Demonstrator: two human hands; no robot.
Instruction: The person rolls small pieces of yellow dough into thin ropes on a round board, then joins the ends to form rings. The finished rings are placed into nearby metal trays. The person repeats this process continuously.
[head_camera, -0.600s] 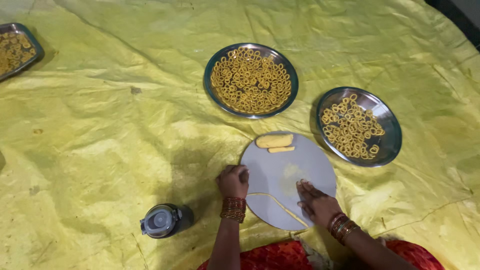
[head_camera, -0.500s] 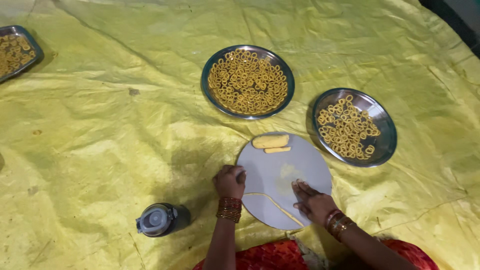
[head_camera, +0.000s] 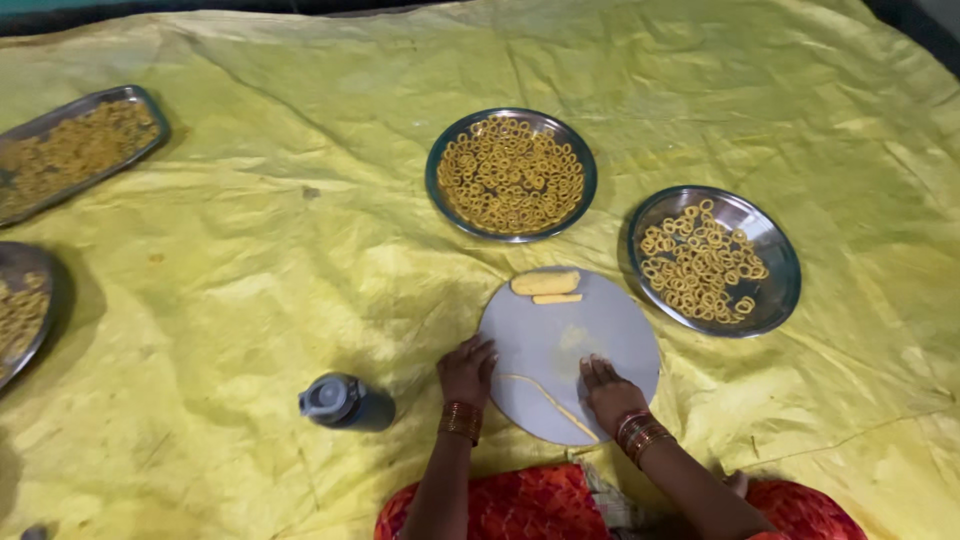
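Dough strand (head_camera: 553, 402): thin, pale yellow, lying diagonal across the lower part of the round grey board (head_camera: 610, 335), lower centre of frame. Upper-left end sits just beside the left hand (head_camera: 467, 371); lower-right end runs toward the board's near edge, by the right wrist.

Left hand: at the board's left edge, fingers curled down near the strand's end. Cannot tell whether it pinches the strand or only touches it. Right hand (head_camera: 607, 392): flat on the board, palm down, fingers spread forward, grip released, nothing held. Bangles on both wrists.

Judgement, rolling step: keep the palm flat and pressure even, work along the length so thickness stays uniform. Strand is thin, so it will likely tear if pulled or pressed at one spot.

Top edge of the board: two short dough logs (head_camera: 545, 284), thicker one above the thinner.

Outward: steel plate (head_camera: 745, 310) right of the board, part filled with dough rings; fuller plate (head_camera: 440, 160) upper centre. Dark bottle (head_camera: 345, 402) lying left of the left hand. Two more trays (head_camera: 150, 105) of pieces at the far left.

Surface: crinkled yellow sheet (head_camera: 250, 270) on the floor, no table. Room barely shows, just a dark strip along the top edge.
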